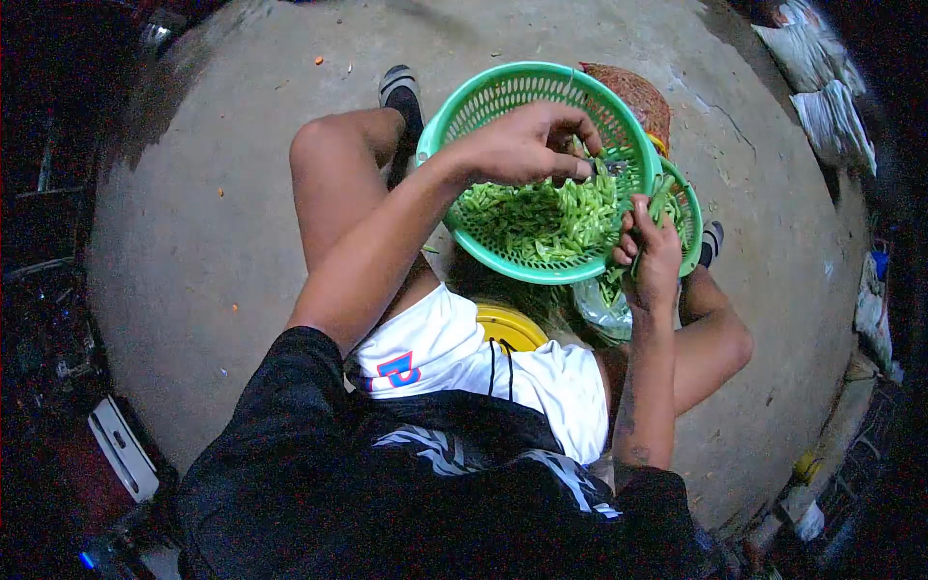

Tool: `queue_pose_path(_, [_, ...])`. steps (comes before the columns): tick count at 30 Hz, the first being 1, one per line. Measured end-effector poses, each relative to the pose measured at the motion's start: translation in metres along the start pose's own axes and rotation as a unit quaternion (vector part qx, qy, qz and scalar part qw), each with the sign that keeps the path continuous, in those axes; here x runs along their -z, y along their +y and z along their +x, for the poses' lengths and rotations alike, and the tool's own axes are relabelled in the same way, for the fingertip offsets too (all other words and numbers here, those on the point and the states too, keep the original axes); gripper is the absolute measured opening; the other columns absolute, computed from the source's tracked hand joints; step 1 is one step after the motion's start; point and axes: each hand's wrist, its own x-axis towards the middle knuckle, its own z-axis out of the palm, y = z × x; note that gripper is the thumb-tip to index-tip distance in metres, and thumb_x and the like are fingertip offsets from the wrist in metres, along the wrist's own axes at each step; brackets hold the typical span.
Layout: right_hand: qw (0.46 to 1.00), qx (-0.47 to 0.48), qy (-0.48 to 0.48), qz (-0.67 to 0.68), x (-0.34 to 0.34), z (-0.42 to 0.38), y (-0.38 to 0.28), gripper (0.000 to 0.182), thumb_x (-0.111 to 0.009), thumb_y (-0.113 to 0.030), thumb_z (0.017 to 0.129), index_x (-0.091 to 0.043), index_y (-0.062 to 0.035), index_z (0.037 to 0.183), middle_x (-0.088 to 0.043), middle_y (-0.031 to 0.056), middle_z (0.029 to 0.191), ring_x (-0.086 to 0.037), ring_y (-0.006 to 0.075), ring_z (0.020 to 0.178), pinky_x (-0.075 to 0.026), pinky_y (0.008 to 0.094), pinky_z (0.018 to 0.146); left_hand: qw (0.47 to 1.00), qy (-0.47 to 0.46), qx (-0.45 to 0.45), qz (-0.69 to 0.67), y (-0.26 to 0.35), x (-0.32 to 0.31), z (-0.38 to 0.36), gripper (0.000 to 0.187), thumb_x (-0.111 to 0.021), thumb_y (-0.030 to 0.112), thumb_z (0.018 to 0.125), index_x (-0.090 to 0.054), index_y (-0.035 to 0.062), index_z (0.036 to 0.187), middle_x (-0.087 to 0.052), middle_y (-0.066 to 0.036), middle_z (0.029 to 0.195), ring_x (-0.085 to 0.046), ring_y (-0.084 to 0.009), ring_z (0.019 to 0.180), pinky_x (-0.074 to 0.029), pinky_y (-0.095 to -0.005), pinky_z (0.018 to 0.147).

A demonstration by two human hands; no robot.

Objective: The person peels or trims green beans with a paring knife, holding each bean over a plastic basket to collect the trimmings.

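Note:
A green plastic basket (440,130) holds many cut green vegetable pieces (551,217). Over its right part my left hand (536,145) is bent inward, fingers and thumb closed near a small dark and silvery thing (613,167) whose shape is unclear. My right hand (650,246) is closed around long green pods (663,198), upright at the basket's right rim. A second green basket (692,217) sits partly under the first, with more green pieces in it.
Behind the baskets lies a reddish net sack (633,97). Below them are a clear plastic bag (604,314) and a round yellow object (512,327) between my legs. White sacks (831,121) stand at the right edge of the concrete floor (232,242); a white case (123,449) is at lower left.

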Motion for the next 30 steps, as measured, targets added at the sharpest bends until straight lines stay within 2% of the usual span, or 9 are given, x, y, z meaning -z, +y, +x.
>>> queue_pose_path(2, [1.0, 0.015, 0.003, -0.01, -0.002, 0.0, 0.001, 0.028, -0.059, -0.026, 0.105, -0.06, -0.0036, 0.121, -0.064, 0.0015, 0.095, -0.039, 0.0027, 0.057, -0.035, 0.0197, 0.049, 0.999, -0.009, 0.017, -0.026, 0.002, -0.002, 0.001, 0.033, -0.077, 0.014, 0.091, -0.062, 0.0021, 0.118, -0.069, -0.004, 0.098, -0.064, -0.0108, 0.09, -0.052, -0.0265, 0.075])
queue_pose_path(5, [0.996, -0.048, -0.074, 0.021, -0.012, -0.007, -0.011, 0.036, -0.062, -0.026, 0.103, -0.059, -0.0002, 0.128, -0.069, 0.0092, 0.113, -0.038, 0.003, 0.055, -0.035, 0.0203, 0.049, 0.993, -0.006, 0.008, -0.119, 0.005, -0.005, 0.001, 0.035, -0.078, 0.015, 0.091, -0.062, 0.0018, 0.118, -0.069, -0.004, 0.093, -0.064, -0.0103, 0.083, -0.05, -0.0246, 0.068])
queue_pose_path(9, [0.979, -0.094, -0.12, 0.138, -0.006, -0.001, -0.005, 0.033, -0.062, -0.023, 0.102, -0.061, 0.0017, 0.124, -0.067, 0.0073, 0.102, -0.038, 0.0027, 0.053, -0.034, 0.0192, 0.047, 0.98, -0.035, 0.019, -0.195, 0.008, -0.007, 0.0, 0.036, -0.078, 0.015, 0.09, -0.061, 0.0013, 0.118, -0.069, -0.004, 0.092, -0.065, -0.0105, 0.08, -0.05, -0.0241, 0.066])
queue_pose_path(14, [0.972, -0.1, -0.15, 0.153, 0.004, 0.001, 0.0, 0.025, -0.063, -0.019, 0.102, -0.061, 0.0001, 0.118, -0.065, 0.0045, 0.094, -0.039, 0.0008, 0.052, -0.033, 0.0179, 0.047, 0.977, -0.039, 0.017, -0.209, 0.008, -0.007, -0.002, 0.036, -0.078, 0.014, 0.09, -0.061, 0.0019, 0.119, -0.069, -0.004, 0.092, -0.065, -0.0104, 0.08, -0.049, -0.0239, 0.065])
queue_pose_path(20, [0.985, -0.087, -0.109, 0.104, 0.006, -0.008, -0.006, 0.024, -0.064, -0.017, 0.1, -0.061, 0.0009, 0.115, -0.065, 0.0036, 0.091, -0.038, 0.0001, 0.051, -0.034, 0.0177, 0.047, 0.986, -0.049, -0.001, -0.162, 0.004, 0.002, -0.003, 0.035, -0.078, 0.016, 0.091, -0.061, 0.0017, 0.118, -0.068, -0.003, 0.092, -0.064, -0.0092, 0.079, -0.049, -0.0235, 0.065])
queue_pose_path(22, [0.99, -0.072, -0.091, 0.075, 0.007, -0.01, -0.007, 0.024, -0.065, -0.016, 0.099, -0.061, 0.0012, 0.115, -0.065, 0.0039, 0.09, -0.038, 0.0005, 0.051, -0.035, 0.0181, 0.047, 0.998, -0.044, 0.003, -0.042, 0.0, 0.005, -0.005, 0.039, -0.078, 0.021, 0.091, -0.061, 0.0011, 0.119, -0.068, -0.005, 0.1, -0.064, -0.0115, 0.086, -0.052, -0.0265, 0.071])
queue_pose_path(23, [0.994, -0.056, -0.073, 0.053, 0.007, -0.011, -0.009, 0.021, -0.069, -0.014, 0.096, -0.064, 0.0009, 0.111, -0.067, 0.0054, 0.089, -0.039, 0.0012, 0.051, -0.034, 0.0187, 0.047, 0.998, -0.044, 0.004, -0.043, -0.002, 0.006, -0.005, 0.039, -0.078, 0.021, 0.091, -0.061, 0.0011, 0.119, -0.068, -0.005, 0.1, -0.064, -0.0115, 0.086, -0.052, -0.0265, 0.071])
queue_pose_path(25, [0.999, -0.021, -0.037, -0.009, 0.007, -0.011, -0.009, 0.02, -0.074, -0.013, 0.092, -0.068, 0.0012, 0.105, -0.07, 0.0072, 0.085, -0.043, 0.0031, 0.052, -0.034, 0.0197, 0.047, 0.991, -0.022, -0.055, 0.123, -0.007, 0.008, -0.005, 0.043, -0.079, 0.026, 0.09, -0.061, 0.0008, 0.12, -0.066, -0.006, 0.106, -0.063, -0.0145, 0.095, -0.053, -0.0306, 0.083])
queue_pose_path(30, [0.999, -0.007, -0.017, -0.046, 0.009, -0.012, -0.007, 0.021, -0.076, -0.014, 0.09, -0.069, 0.0015, 0.104, -0.07, 0.0068, 0.084, -0.045, 0.0044, 0.053, -0.035, 0.0202, 0.047, 0.984, -0.022, -0.059, 0.165, -0.007, 0.003, -0.001, 0.043, -0.079, 0.025, 0.087, -0.063, 0.0011, 0.119, -0.066, -0.006, 0.107, -0.062, -0.0155, 0.1, -0.051, -0.0334, 0.092])
